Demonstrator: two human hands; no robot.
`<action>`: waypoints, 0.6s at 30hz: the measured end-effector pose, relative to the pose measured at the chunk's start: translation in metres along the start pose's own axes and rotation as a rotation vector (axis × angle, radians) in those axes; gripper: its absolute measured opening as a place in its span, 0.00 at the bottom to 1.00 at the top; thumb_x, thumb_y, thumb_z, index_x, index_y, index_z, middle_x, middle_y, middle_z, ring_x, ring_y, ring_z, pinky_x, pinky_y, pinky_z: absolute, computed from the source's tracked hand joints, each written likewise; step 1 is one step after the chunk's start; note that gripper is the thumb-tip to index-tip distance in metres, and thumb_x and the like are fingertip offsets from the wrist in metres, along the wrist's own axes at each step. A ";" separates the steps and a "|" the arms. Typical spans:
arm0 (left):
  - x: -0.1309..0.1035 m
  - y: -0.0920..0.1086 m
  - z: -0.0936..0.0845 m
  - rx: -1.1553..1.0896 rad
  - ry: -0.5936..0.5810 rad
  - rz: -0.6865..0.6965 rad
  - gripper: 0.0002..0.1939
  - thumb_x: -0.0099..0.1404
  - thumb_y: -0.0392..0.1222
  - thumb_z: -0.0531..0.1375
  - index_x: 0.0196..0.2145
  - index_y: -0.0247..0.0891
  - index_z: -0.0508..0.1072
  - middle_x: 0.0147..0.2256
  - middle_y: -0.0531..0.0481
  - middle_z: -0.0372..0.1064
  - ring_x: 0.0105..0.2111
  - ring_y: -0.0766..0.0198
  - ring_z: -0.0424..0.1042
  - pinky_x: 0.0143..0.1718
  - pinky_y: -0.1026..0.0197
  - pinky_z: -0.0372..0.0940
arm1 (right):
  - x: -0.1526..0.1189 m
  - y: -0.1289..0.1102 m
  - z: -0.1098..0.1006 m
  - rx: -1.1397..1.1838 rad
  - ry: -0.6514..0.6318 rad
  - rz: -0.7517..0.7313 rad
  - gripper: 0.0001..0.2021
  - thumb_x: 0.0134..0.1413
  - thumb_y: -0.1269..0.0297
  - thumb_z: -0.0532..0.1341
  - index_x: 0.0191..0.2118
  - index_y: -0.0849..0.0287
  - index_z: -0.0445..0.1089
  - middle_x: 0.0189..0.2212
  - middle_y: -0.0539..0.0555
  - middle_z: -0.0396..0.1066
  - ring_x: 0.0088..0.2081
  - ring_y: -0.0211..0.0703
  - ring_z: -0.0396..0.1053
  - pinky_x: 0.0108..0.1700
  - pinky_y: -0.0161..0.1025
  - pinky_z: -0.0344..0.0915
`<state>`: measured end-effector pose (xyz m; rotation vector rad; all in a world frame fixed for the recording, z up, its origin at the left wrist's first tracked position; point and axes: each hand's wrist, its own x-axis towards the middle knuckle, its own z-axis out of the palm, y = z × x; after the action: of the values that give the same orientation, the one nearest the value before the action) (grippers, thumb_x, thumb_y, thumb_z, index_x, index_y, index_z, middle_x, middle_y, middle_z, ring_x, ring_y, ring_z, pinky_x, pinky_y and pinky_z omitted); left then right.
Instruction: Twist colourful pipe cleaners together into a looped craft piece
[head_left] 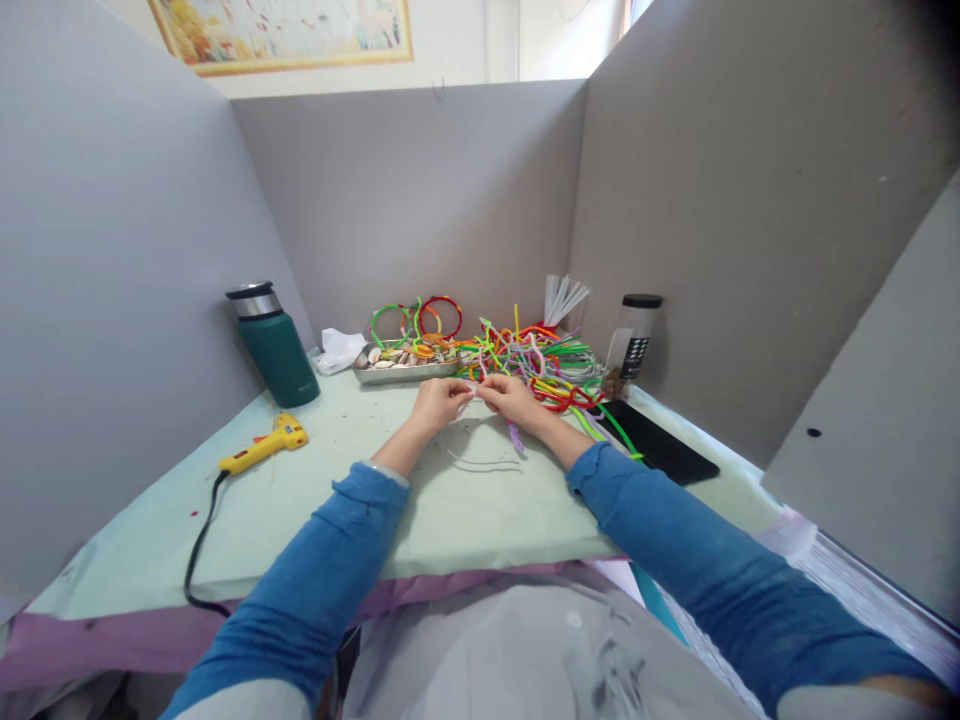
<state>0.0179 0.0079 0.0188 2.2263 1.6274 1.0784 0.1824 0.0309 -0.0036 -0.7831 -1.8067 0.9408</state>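
Observation:
Over the middle of the table, my left hand (441,402) and my right hand (511,400) meet fingertip to fingertip. Both are pinched on a small pale piece (472,388), too small to make out clearly. A purple fuzzy strip (516,437) hangs below my right hand. Beneath my hands a thin grey wire (484,464) lies on the pale green cloth. Just behind them stands a metal tray (405,372) of shell-like pieces, with green and red rings (441,318) at its back edge. Colourful fuzzy stems (559,365) are heaped to its right.
On the left are a green bottle (279,350), a white tissue (341,350) and a yellow glue gun (266,447) with a black cord. At right stand a clear black-lidded bottle (634,340) and a flat black object (667,445). Grey partitions (412,200) enclose the table.

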 end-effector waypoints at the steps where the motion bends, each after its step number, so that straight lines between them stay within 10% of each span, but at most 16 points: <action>1: 0.000 0.001 0.000 -0.001 0.000 -0.004 0.12 0.55 0.46 0.59 0.30 0.36 0.78 0.17 0.51 0.69 0.20 0.68 0.64 0.24 0.67 0.55 | 0.000 0.000 0.000 0.003 -0.001 0.003 0.12 0.46 0.56 0.57 0.24 0.61 0.61 0.14 0.44 0.57 0.17 0.29 0.51 0.21 0.30 0.47; 18: -0.001 -0.004 0.000 -0.343 -0.149 -0.187 0.15 0.53 0.48 0.60 0.27 0.31 0.73 0.10 0.57 0.56 0.10 0.74 0.53 0.14 0.68 0.47 | 0.000 0.003 0.000 -0.007 -0.011 -0.019 0.11 0.46 0.58 0.57 0.24 0.61 0.61 0.14 0.44 0.57 0.18 0.30 0.51 0.22 0.31 0.48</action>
<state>0.0152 0.0084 0.0162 1.8497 1.4313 1.0254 0.1827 0.0321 -0.0058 -0.7657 -1.8244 0.9289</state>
